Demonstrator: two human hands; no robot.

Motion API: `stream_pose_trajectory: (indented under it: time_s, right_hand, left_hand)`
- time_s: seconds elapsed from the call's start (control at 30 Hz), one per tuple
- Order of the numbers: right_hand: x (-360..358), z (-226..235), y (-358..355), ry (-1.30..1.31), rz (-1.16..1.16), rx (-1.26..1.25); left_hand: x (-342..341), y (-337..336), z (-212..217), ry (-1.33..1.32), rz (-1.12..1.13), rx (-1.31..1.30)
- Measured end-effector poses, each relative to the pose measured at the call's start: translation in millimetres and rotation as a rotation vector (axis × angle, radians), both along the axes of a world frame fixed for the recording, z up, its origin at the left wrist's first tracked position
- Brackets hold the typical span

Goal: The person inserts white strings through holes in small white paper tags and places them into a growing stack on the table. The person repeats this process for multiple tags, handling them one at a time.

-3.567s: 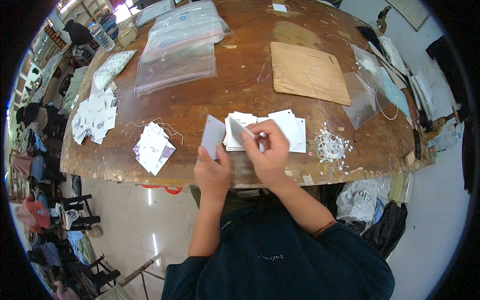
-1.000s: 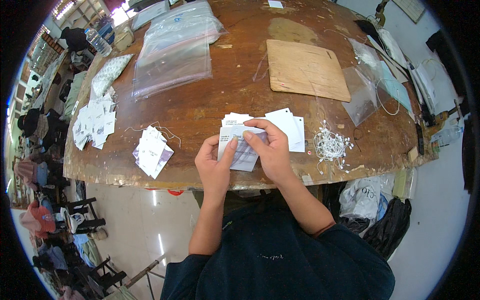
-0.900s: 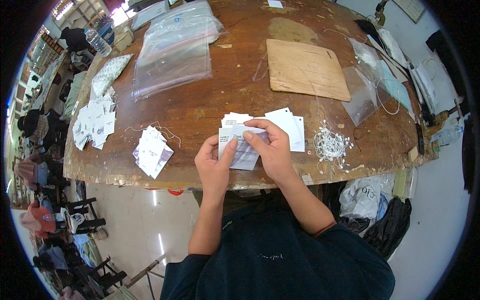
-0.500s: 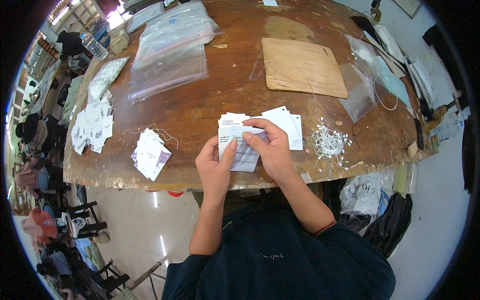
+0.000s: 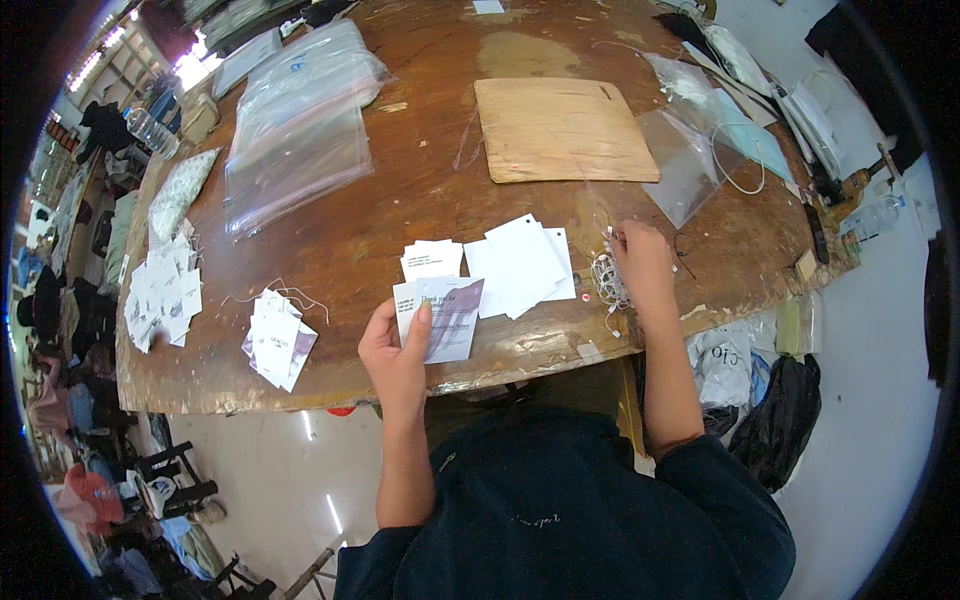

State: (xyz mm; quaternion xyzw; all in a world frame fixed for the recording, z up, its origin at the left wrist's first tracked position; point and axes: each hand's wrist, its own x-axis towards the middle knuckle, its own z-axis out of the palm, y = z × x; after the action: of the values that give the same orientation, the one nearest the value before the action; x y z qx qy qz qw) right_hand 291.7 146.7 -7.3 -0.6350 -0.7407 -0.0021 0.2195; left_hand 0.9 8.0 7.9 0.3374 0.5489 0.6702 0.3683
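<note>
My left hand (image 5: 395, 350) grips a couple of printed cards (image 5: 452, 325), white with a purple patch, its thumb flat on their face. To the right, my right hand (image 5: 645, 265) is closed, fingertips pinching white tag string at the tangled pile of tag strings (image 5: 606, 283). The hand partly covers that pile. Between the hands lie fanned white cards (image 5: 518, 265) with dark holes at their corners. A smaller stack of white printed cards (image 5: 432, 259) rests just beyond the held ones.
Left of me are a small heap of strung tags (image 5: 275, 340) and a bigger tag pile (image 5: 160, 300). Clear plastic bags (image 5: 300, 150) lie farther back. A wooden board (image 5: 565, 130) sits mid-table, with a clear sheet (image 5: 685, 165) beside it. The table's worn edge (image 5: 520, 372) is close.
My right hand has let go of the cards and moved right to the string pile. My left hand keeps the cards, now lower and slightly left. The whole view has shifted a little.
</note>
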Motion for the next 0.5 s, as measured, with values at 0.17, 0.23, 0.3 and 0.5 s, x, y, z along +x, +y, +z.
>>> stream_pose_trajectory:
  time_s: [0.17,0.23,0.3,0.5]
  right_hand:
    - [5.2,13.5,-6.0,0.446,0.025,0.162]
    - [11.3,22.7,-6.6,0.65,-0.073,0.093]
    - [17.4,31.7,-5.0,0.878,-0.105,0.157]
    - [23.2,68.8,-2.1,1.089,0.061,0.253]
  left_hand:
    - [2.3,-1.5,1.4,-0.014,-0.022,-0.028]
    - [2.0,-0.8,1.7,-0.005,-0.022,-0.05]
    - [1.9,0.1,1.7,-0.008,-0.03,0.003]
    - [3.6,-0.9,2.7,-0.014,-0.076,0.008]
